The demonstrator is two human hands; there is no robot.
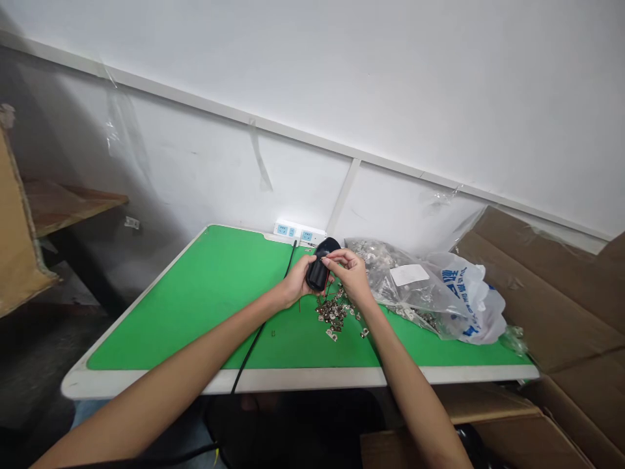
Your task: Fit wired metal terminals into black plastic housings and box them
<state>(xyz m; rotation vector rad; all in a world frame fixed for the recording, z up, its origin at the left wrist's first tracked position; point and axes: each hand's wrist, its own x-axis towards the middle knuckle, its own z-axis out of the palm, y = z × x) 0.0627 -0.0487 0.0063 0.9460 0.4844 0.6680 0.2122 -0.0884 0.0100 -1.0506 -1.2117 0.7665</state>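
My left hand point(299, 279) grips a black oval plastic housing point(319, 268) held just above the green table point(209, 293). Thin red wires hang from the housing. My right hand point(350, 273) pinches something small at the housing's upper right edge; what it pinches is too small to tell. Directly below both hands lies a heap of small metal parts point(334, 314). A black cable point(254, 345) runs from near the housing down over the table's front edge.
Clear plastic bags of metal parts point(390, 273) and a white bag with blue print point(469, 296) lie at the right. A white power strip point(299, 231) sits at the far edge. Cardboard boxes point(551, 293) stand at the right, a wooden shelf point(63, 202) at the left.
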